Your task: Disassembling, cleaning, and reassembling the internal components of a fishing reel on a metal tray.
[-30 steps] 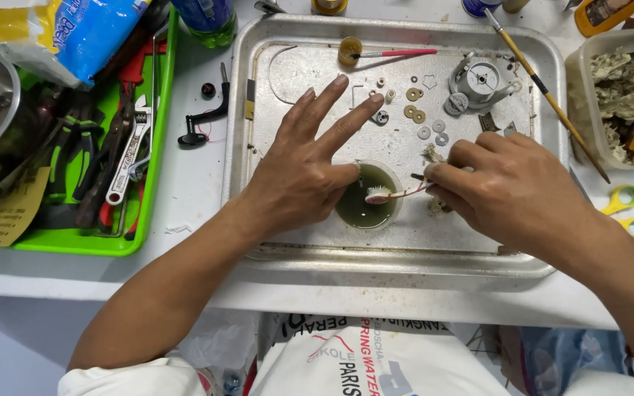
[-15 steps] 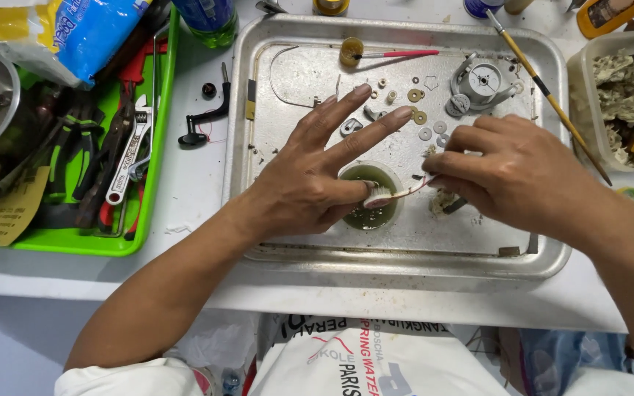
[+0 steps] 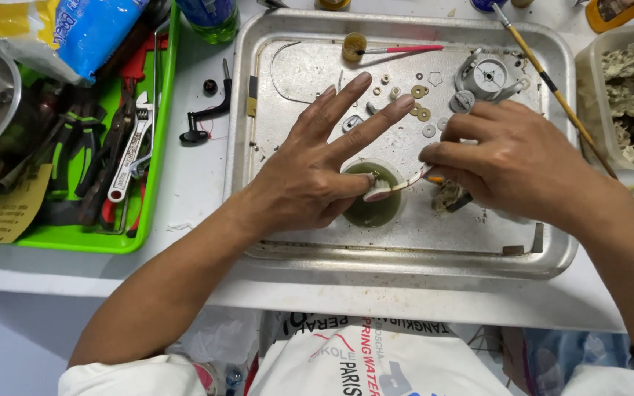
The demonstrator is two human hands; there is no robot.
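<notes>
Fingers of my left hand (image 3: 310,180) pin a small part at the rim of the one little dish (image 3: 374,205) of green liquid, so it sits steady over the bath; two fingers pinch, the other three splay clear; my right hand (image 3: 519,165) is closed narrow on a small brush (image 3: 398,187), its head touching that part, so drips fall into the dish; both rest inside the single metal tray (image 3: 552,249), which catches loose pieces; farther on lie about eight small washers (image 3: 420,92), spread apart for sorting, one grey reel body (image 3: 487,77), one red-handled brush (image 3: 398,50); left, one green tray (image 3: 159,191) keeps tools together.
</notes>
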